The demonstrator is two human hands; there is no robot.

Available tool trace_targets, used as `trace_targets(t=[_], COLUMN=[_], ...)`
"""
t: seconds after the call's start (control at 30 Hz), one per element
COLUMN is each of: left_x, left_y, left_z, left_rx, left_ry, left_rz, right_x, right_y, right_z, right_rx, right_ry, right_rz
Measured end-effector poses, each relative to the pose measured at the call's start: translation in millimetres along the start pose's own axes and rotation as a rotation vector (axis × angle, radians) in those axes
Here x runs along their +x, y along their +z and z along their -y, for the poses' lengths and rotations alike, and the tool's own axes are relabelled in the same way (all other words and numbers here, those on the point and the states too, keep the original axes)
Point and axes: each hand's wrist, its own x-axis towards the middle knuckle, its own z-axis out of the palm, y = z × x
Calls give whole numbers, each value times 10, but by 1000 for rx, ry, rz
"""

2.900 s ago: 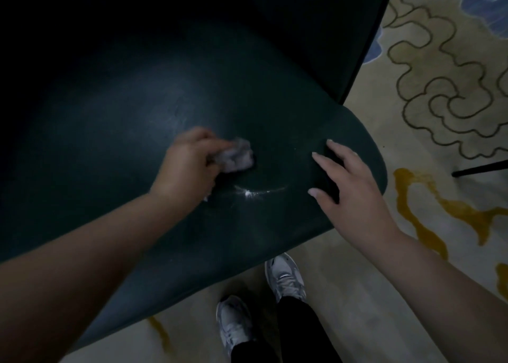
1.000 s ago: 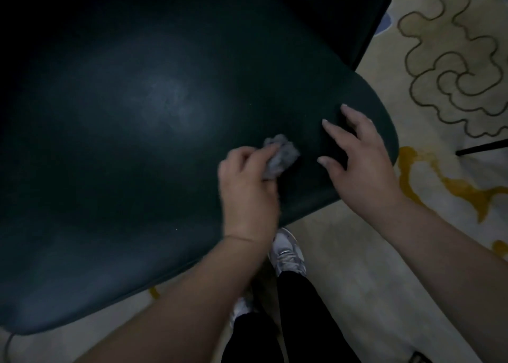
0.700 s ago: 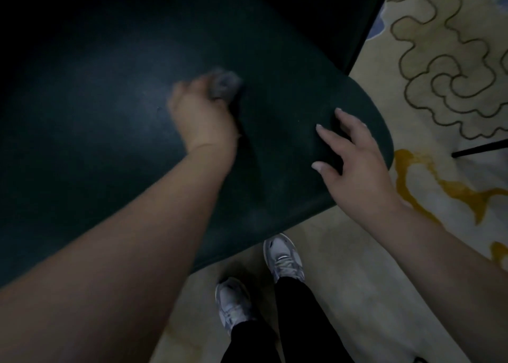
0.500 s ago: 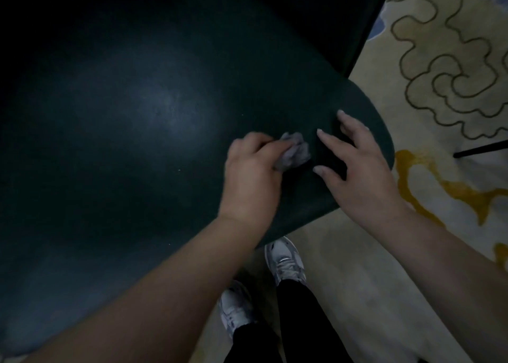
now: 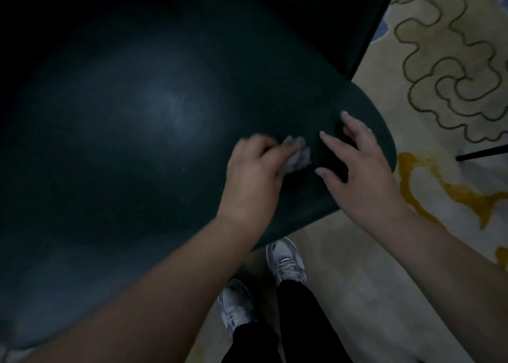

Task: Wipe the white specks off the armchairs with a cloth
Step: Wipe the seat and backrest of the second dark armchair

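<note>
Grey cloth (image 5: 297, 156) in left-hand grip (image 5: 254, 178)

A pale beige carpet (image 5: 371, 294) with dark looping cloud outlines and ochre-yellow swirls is spread over the floor. A thin black rod (image 5: 483, 153) is seen at the right edge, just above the carpet. The scene is dimly lit, the upper left being lost in shadow.

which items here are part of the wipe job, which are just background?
Job:
- cloth, bunched in left hand
- armchair, dark green seat
- right hand, fingers spread on the seat edge
- small white speck left on the seat

Background:
- patterned rug
- shoes
- thin black leg on the right
</note>
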Motion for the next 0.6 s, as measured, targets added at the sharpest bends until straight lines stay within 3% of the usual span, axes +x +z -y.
trace_targets(t=[0.13, 0.27, 0.37, 0.5, 0.6], left_x=[-678, -968, -1167, -1301, -1185], left_y=[-333, -725, -882, -707, -380], left_z=[362, 889, 1113, 919, 475], left_rx=[16, 62, 37, 12, -65], left_ry=[-276, -635, -807, -889, -848], left_rz=[-150, -359, -498, -620, -596], right_x=[-38, -50, -38, -27, -11], right_y=[31, 142, 214, 236, 230], right_z=[128, 292, 359, 343, 331], right_rx=[-26, -7, -8, -40, -47], right_ry=[-37, -109, -121, -119, -113], right_rz=[12, 41, 48, 62, 72])
